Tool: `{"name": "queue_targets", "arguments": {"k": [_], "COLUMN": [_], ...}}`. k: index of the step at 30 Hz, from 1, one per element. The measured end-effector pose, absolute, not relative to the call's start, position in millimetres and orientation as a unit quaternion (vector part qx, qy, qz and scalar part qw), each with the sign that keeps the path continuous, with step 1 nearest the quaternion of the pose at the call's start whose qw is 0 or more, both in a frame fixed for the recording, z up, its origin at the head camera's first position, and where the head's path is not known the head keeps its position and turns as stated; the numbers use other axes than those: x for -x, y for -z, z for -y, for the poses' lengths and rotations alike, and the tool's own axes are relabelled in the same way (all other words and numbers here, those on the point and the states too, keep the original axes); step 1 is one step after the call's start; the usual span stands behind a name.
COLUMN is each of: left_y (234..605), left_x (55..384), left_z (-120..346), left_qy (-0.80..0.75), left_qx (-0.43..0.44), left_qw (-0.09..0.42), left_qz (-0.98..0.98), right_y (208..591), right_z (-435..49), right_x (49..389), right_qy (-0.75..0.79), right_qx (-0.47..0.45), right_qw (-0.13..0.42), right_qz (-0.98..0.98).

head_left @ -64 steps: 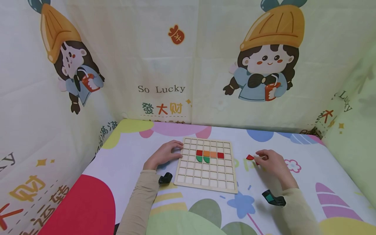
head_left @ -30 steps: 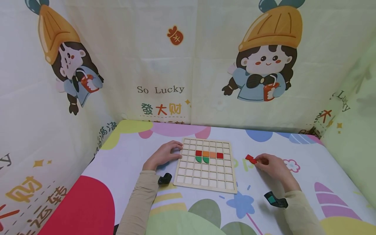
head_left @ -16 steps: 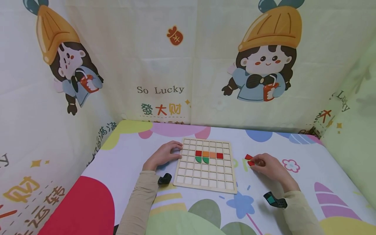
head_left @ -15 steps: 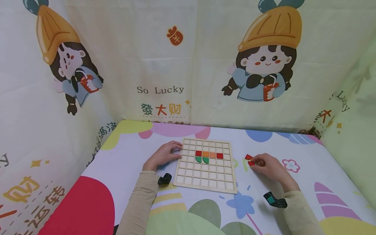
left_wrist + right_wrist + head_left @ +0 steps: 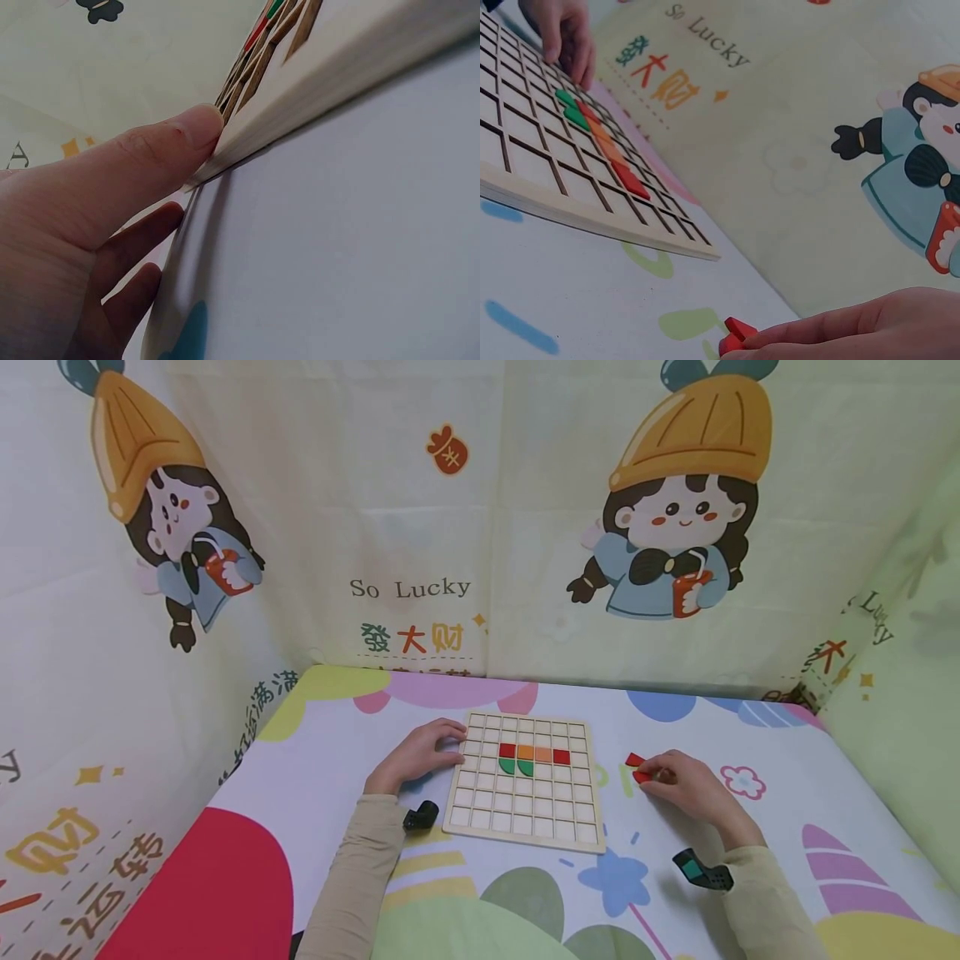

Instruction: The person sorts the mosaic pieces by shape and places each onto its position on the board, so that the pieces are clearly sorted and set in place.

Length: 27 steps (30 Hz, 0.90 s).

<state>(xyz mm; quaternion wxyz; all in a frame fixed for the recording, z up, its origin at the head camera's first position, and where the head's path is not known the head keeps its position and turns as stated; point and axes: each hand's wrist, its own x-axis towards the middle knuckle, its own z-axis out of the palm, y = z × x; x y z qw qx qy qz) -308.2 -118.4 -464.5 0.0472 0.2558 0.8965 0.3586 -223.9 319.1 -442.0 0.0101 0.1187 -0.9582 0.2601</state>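
In the head view a wooden grid board (image 5: 525,837) lies on the table. Two red squares, two orange squares and two green quarter-round tiles (image 5: 526,768) sit in its cells. My left hand (image 5: 417,757) rests against the board's left edge; in the left wrist view the thumb (image 5: 169,142) touches that edge, its fingers loosely extended. To the right of the board, my right hand (image 5: 688,785) pinches a small red tile (image 5: 641,777) at table level. A second red tile (image 5: 634,760) lies just behind it, partly covered in the right wrist view.
A patterned cloth (image 5: 322,852) covers the table. Printed curtains (image 5: 525,543) enclose the back and sides. Black wrist devices (image 5: 422,816) sit at both sleeves. Bare white cloth lies between the board and the red tiles.
My right hand has come down and shifted slightly left, bringing the pinched red tile close beside the other one. In the last half second almost nothing moves; the left hand stays at the board.
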Motion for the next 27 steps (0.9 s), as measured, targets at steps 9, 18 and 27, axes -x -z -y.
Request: {"name": "queue_targets", "arguments": {"k": [9,18,27], "left_y": [465.9,465.4,464.4], "left_x": [309.5,309.6,308.5], "left_z": [119.4,119.6,119.2], "left_qy": [-0.353,-0.352,-0.356], "left_qx": [-0.264,-0.266,-0.257], "left_qw": [0.042,0.04,0.048], "left_qz": [-0.897,-0.896,-0.897], "right_y": [439.7,442.9,442.5], "right_z": [-319.3,-317.4,-309.5], "right_x": [222.6,226.2,228.0], "right_qy": [-0.266,-0.279,-0.301], "right_qx": [-0.116,-0.098,-0.098], "right_qw": [0.014,0.023,0.032], "right_qz": [0.957,0.955,0.948]}}
